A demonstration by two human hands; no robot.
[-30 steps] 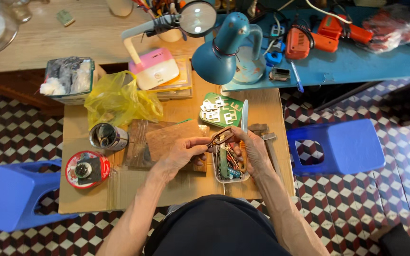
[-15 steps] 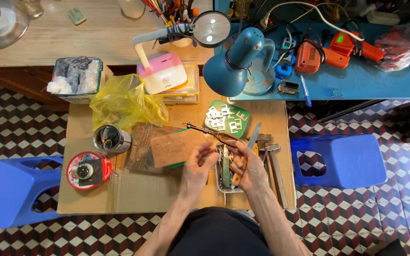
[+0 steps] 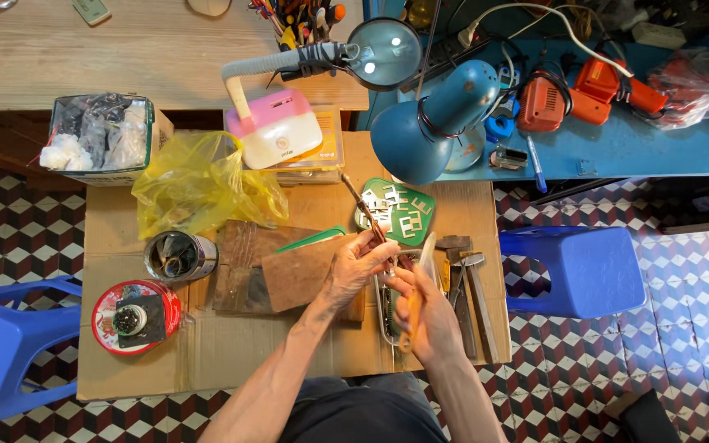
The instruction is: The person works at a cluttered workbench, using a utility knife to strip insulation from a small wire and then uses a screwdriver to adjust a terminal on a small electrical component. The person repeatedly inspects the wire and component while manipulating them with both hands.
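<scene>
Your left hand (image 3: pixel 353 269) pinches a thin brown rod (image 3: pixel 364 215) above the bench's middle; your right hand (image 3: pixel 427 316) grips an orange-handled tool (image 3: pixel 414 308). Keep both hands close, rod tip steady.

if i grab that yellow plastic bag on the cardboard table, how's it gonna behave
The yellow plastic bag is thin, see-through and crumpled, so it would likely be floppy and collapse in a grip. It looks puffed up rather than packed, so probably light. Pushed, it should crumple and slide on the cardboard tabletop rather than roll, perhaps nudging the open tin can beside it.
</scene>
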